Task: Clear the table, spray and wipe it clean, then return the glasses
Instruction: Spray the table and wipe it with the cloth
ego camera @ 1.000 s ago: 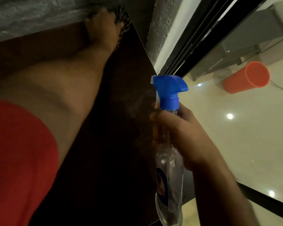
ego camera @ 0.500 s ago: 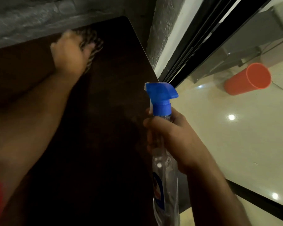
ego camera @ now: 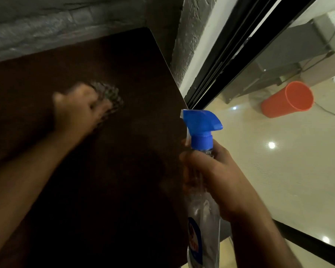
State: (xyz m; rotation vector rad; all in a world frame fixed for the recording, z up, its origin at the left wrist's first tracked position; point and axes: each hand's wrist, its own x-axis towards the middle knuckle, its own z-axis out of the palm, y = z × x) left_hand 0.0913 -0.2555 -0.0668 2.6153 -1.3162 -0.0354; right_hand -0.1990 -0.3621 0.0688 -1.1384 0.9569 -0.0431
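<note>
A dark brown table (ego camera: 139, 70) fills the left and middle of the view. My left hand (ego camera: 76, 110), blurred, presses a checked cloth (ego camera: 109, 95) flat on the tabletop, with the cloth showing past my fingers. Over the table's right edge, my right hand (ego camera: 209, 178) grips the neck of a clear spray bottle (ego camera: 203, 219) with a blue trigger head (ego camera: 200, 124). The bottle is held upright. No glasses are in view.
A rough grey wall (ego camera: 46, 22) runs along the table's far side. To the right is a black-framed sliding door track (ego camera: 226, 49) and a glossy cream floor (ego camera: 278, 171). An orange cup (ego camera: 286, 99) lies on its side on that floor.
My left hand has dragged the cloth from the table's far corner back toward me and to the left. The spray bottle in my right hand has dropped slightly and stayed upright.
</note>
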